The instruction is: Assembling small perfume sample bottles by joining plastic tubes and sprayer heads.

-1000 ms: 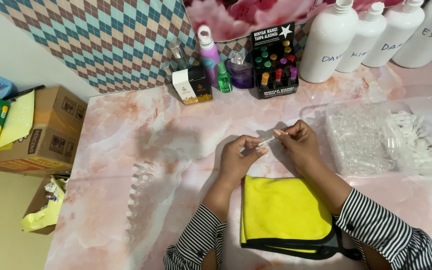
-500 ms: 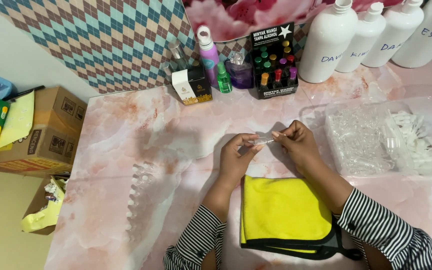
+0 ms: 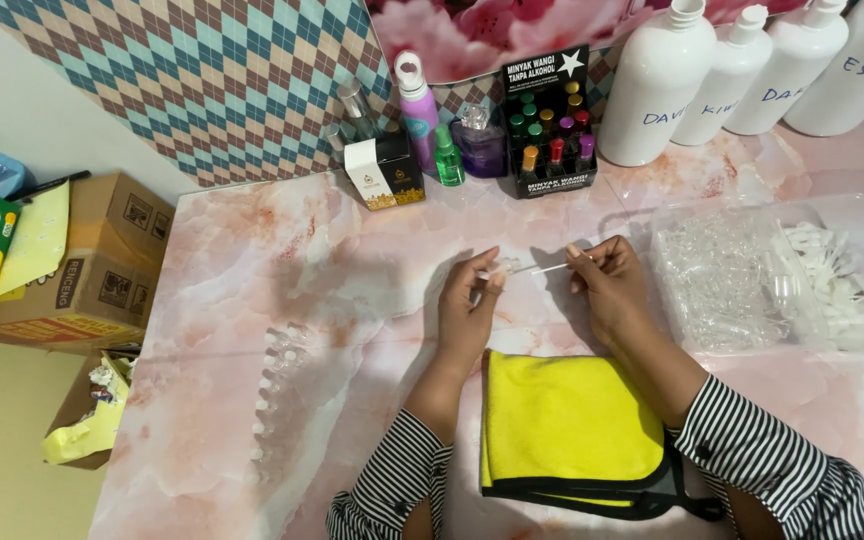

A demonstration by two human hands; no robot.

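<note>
Just above the folded yellow microfibre cloth (image 3: 567, 425), the left hand (image 3: 467, 310) pinches a small clear plastic vial (image 3: 505, 268) at its fingertips, while the right hand (image 3: 607, 285) pinches a thin white dip tube (image 3: 550, 267) pointed into it.

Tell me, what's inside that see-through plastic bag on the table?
The clear bag holds a heap of small clear vials and a pile of white caps. Whatever lies underneath those heaps is covered.

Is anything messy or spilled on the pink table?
Nothing spilled. The clear little vials stand in a tidy double row, the yellow cloth lies folded, and the bottles at the back stand upright.
</note>
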